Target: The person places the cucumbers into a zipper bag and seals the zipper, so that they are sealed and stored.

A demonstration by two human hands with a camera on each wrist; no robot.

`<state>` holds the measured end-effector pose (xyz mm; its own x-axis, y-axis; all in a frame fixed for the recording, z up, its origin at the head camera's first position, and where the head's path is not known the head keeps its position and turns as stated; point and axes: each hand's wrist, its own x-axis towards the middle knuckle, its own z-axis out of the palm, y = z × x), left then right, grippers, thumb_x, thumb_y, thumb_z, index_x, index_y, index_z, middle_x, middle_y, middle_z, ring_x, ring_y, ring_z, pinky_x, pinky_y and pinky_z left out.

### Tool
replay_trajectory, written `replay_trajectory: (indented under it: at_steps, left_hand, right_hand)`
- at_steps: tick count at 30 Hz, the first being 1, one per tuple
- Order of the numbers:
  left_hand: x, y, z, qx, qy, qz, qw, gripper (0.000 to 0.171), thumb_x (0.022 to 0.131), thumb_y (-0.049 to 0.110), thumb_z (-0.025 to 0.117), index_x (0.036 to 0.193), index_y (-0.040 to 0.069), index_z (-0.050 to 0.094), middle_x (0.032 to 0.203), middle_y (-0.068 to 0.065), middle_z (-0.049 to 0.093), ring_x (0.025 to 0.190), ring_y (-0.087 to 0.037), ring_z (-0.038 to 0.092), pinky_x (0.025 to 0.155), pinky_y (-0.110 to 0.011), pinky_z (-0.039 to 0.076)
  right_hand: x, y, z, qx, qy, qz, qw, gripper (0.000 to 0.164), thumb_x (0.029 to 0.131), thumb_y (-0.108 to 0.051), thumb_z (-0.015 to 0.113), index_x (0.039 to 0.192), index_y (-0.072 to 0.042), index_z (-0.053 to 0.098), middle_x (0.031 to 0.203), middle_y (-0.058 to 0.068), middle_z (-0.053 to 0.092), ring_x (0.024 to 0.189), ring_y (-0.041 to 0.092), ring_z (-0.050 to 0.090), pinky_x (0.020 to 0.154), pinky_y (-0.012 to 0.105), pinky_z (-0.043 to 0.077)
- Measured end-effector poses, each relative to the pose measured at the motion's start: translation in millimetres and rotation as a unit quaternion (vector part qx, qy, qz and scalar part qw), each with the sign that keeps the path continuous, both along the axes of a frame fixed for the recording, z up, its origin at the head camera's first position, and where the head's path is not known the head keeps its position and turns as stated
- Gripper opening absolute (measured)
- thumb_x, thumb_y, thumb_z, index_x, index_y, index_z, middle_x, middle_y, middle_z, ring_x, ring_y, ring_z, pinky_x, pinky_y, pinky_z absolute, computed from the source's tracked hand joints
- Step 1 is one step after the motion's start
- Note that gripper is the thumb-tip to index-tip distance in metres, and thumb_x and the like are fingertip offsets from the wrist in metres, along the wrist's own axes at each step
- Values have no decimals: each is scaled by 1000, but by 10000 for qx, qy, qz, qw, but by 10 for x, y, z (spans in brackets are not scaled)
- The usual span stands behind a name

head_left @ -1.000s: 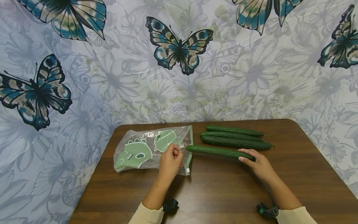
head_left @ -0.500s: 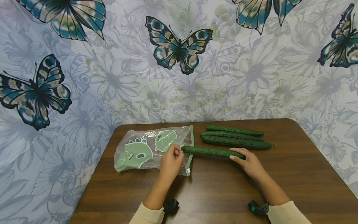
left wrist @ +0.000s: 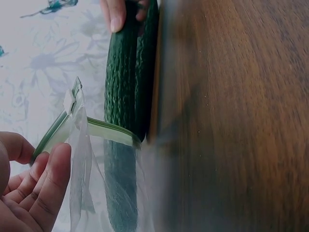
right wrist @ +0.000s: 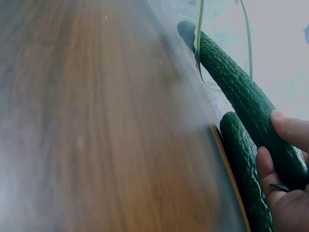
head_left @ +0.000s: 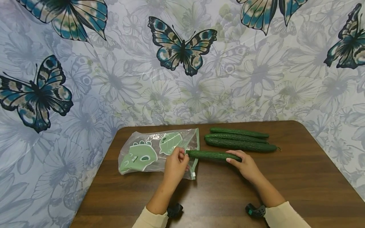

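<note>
R hand (head_left: 246, 165) pinches one cucumber (head_left: 209, 155) near its end, w/ thumb on the near side and fingers on the far side. The opp. end of this cucumber is inside the mouth of a clear plastic bag (head_left: 134, 160) w/ green prints; the rest is outside, to the right. L hand (head_left: 176, 164) pinches the green zip rim (left wrist: 52, 131) of the bag btw. its fingertips, so the mouth stands apart. A white slider (left wrist: 69, 101) sits on this rim. Three other cucumbers (head_left: 239, 139) lie side by side on the brown table (head_left: 222, 196), just behind the held one.
</note>
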<state>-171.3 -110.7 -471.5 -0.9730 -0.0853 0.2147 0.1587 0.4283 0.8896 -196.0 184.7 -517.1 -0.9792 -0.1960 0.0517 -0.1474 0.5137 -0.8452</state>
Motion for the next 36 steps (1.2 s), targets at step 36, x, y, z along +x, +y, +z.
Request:
replay_trajectory:
  at_steps: [36]
  left_hand:
    - [28,77,-14,-74,6,-70,9999,7,93,8,62,95,7,56,72,-5,59,47,-13,62,43,-23,57]
  right_hand:
    - [-108,-666,-4,-493,-2,85,9987,42,93,-28,73,131,-13,67,131,8,65,129,32,57,111,58,46]
